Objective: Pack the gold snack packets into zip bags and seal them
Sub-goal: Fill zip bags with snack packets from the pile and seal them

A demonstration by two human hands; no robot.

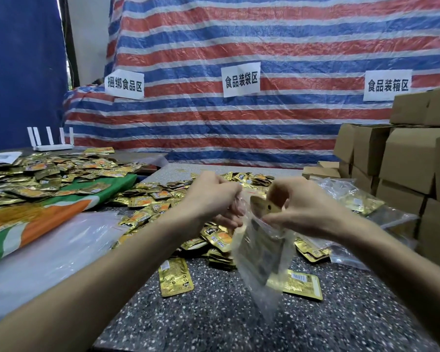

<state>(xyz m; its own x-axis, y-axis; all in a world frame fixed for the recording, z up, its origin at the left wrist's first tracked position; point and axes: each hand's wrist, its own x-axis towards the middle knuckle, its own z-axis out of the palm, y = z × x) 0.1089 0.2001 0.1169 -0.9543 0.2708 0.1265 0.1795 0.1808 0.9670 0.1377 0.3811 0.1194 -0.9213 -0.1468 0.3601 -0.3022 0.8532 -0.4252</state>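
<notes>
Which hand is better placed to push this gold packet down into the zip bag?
Right, probably. The right hand pinches the gold packet at the mouth of the zip bag, while the left hand grips the bag's other edge, holding it up.

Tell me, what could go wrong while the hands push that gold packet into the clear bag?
The gold packet is only partly inside the zip bag, so it might snag on the mouth or slip out. The bag hangs over the table, held only at its top by the left hand and right hand; a loose grip could drop it.
</notes>
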